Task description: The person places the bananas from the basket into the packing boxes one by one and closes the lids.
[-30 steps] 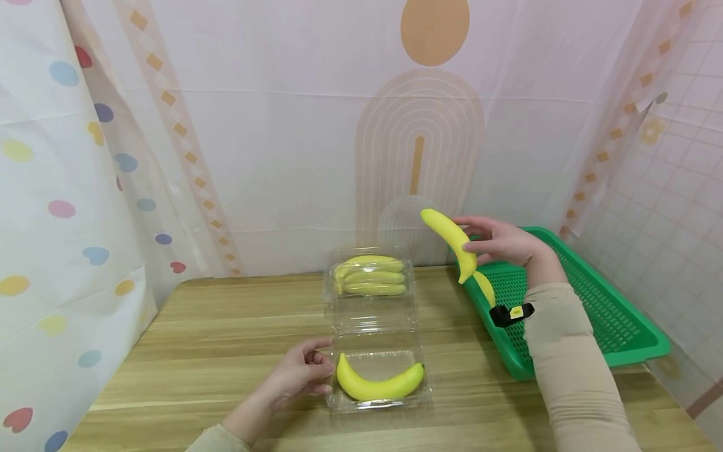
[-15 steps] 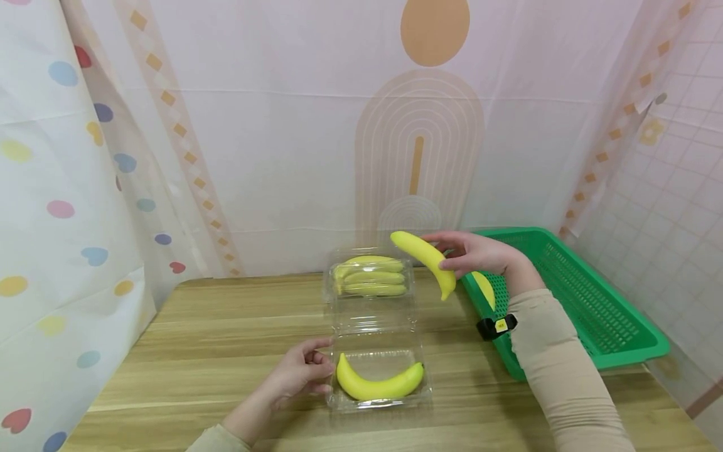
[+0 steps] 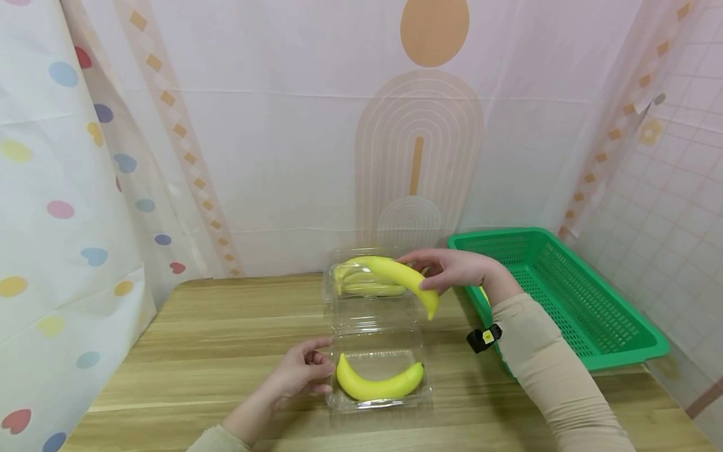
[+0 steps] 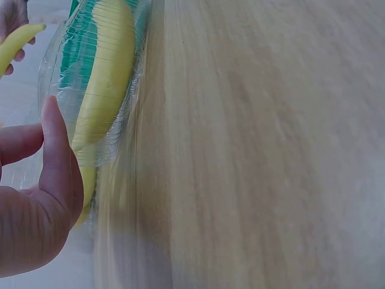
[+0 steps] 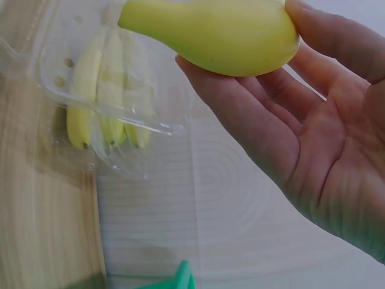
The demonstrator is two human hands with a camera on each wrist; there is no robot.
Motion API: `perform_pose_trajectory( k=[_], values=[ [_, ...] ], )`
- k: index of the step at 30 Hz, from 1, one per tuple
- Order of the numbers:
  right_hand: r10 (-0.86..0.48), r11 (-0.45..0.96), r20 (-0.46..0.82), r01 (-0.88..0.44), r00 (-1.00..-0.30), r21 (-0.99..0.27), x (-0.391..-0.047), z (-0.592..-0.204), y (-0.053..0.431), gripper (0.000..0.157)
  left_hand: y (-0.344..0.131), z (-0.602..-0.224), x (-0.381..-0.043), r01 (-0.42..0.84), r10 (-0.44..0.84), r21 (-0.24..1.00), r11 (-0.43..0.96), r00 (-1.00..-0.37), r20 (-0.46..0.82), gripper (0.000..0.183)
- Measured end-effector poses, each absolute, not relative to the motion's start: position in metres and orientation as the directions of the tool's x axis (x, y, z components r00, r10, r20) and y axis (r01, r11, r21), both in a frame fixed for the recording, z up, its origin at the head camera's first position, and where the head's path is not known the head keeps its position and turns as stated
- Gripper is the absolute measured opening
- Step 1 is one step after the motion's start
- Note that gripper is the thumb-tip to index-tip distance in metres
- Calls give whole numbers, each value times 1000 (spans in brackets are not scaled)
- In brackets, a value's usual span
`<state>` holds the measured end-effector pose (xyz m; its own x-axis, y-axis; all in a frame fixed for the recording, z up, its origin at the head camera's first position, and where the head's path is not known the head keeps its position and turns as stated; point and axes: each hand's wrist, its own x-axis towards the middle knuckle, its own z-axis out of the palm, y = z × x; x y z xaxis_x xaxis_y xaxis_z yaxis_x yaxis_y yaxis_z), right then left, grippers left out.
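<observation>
My right hand [image 3: 460, 267] pinches a yellow banana [image 3: 398, 274] between thumb and fingers, above the table. In the head view this banana overlaps several bananas [image 3: 369, 290] in clear plastic at the back; the right wrist view shows the same bananas [image 5: 108, 84]. Nearer to me, one banana [image 3: 380, 384] lies curved in the front part of a clear plastic clamshell box [image 3: 375, 344]. My left hand [image 3: 302, 371] is at the box's left side, fingertips right at its wall. In the left wrist view, its thumb and a finger show beside the clear plastic [image 4: 120, 135].
A green mesh basket [image 3: 612, 307] stands at the right of the wooden table [image 3: 226, 339]. A yellow piece of fruit shows at its left wall, mostly hidden behind the right arm. Patterned curtains [image 3: 271, 157] hang behind and at the sides.
My right hand has carried the banana leftward and down from over the basket's edge to in front of the rear bananas. The left hand and the box have stayed in place.
</observation>
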<state>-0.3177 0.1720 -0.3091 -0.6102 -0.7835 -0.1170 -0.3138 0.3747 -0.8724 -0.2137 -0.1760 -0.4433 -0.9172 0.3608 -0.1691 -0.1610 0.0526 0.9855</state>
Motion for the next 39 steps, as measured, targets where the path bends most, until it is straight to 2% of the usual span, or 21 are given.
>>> perform_pose_trajectory(
  k=[11, 22, 39],
  values=[
    [-809, 411, -172, -330, -562, -850, -312, -322, 150, 61, -175, -443, -212, -157, 367, 986, 48, -916, -164, 70],
    [-847, 447, -237, -396, -476, -802, -307, -341, 125, 58, -176, -443, -212, -167, 357, 985, 41, -919, -170, 69],
    [-821, 543, -323, -467, -471, -698, -303, -359, 108, 50, -175, -442, -211, -167, 352, 985, 40, -920, -171, 70]
  ],
)
